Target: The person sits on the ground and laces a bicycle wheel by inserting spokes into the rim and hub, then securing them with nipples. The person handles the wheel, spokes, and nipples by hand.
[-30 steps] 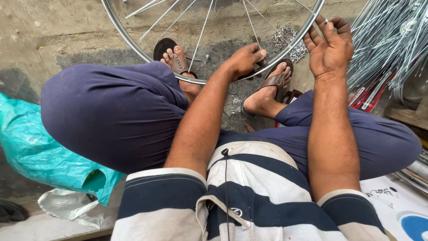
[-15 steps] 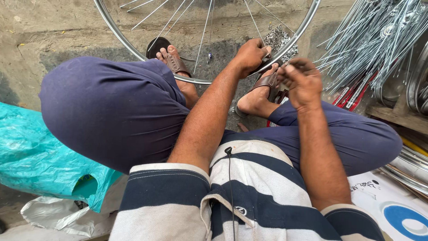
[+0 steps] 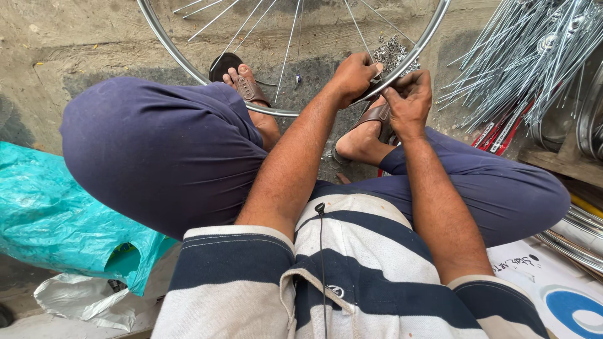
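Rough grey floor (image 3: pixel 75 37), one silver wheel rim (image 3: pixel 188 68) held at top middle, left hand (image 3: pixel 353 76) closed on it, right hand (image 3: pixel 409 100) pinched beside, two sandals, one teal bag (image 3: pixel 56 220) lower left, many spokes (image 3: pixel 521 56) upper right.

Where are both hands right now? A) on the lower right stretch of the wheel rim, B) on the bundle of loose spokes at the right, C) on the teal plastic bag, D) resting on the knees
A: the left hand and the right hand both sit close together at the wheel rim, on its lower right stretch, beside a small pile of metal bits; the loose spokes lie untouched.
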